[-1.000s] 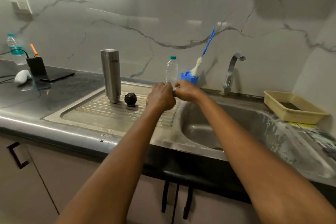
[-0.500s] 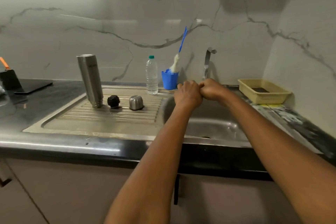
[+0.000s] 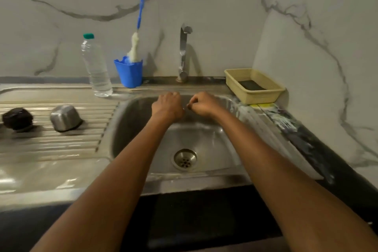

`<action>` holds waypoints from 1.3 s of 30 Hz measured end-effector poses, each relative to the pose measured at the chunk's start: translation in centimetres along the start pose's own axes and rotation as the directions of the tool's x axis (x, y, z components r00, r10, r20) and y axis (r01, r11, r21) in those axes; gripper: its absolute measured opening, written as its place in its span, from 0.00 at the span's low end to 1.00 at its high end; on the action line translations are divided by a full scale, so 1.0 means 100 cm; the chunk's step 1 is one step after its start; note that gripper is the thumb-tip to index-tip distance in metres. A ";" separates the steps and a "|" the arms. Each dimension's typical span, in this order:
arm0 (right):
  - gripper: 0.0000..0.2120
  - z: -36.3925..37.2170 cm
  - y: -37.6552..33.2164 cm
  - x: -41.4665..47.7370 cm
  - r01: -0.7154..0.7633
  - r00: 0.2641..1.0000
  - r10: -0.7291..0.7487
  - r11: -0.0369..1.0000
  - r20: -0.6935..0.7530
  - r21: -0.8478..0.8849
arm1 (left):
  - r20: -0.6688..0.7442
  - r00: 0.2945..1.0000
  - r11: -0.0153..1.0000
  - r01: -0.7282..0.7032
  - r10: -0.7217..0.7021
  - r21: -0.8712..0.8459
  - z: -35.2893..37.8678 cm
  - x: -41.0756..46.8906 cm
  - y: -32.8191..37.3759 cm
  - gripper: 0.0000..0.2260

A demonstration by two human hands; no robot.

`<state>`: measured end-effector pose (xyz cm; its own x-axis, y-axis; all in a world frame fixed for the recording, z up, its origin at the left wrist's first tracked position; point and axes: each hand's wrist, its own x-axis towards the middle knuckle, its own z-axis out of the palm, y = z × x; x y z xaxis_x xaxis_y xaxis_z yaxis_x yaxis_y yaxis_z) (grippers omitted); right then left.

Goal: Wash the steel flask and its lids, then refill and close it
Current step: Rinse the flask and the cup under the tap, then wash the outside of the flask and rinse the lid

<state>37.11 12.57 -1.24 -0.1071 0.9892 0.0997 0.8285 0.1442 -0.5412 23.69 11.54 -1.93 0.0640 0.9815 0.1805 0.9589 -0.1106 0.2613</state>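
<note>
**Sink and draining board, with two flask lids and two hands**

Left to right. On the ribbed draining board [image 3: 61, 145] lie two lids, side by side and apart: one black lid [image 3: 17, 118] at the far left; one steel cup lid [image 3: 65, 117], mouth down, just right of it. Behind stands one clear plastic bottle [image 3: 96, 65] with a green cap; beside it, one blue cup [image 3: 129, 72] holds one blue-handled brush [image 3: 139, 22]; then one tap [image 3: 184, 53]. Over the sink basin [image 3: 214, 139], above its one drain [image 3: 185, 158], two hands are close together but not touching: left hand [image 3: 167, 106], fingers curled, nothing seen in it; right hand [image 3: 202, 104], fingers curled, thumb against forefinger, and whether it pinches anything cannot be told. At the far right sits one beige tray [image 3: 272, 96].
</note>
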 end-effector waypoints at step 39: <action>0.12 -0.140 0.154 0.097 -0.183 0.983 0.160 0.874 -0.089 -0.451 | 0.365 0.924 0.934 0.030 0.109 -0.356 -0.001 0.095 0.176 0.23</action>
<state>56.53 24.07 3.11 0.0760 0.9934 0.0857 0.9912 -0.0659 -0.1148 41.13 18.95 4.47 0.2646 0.9525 -0.1511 0.7994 -0.1290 0.5868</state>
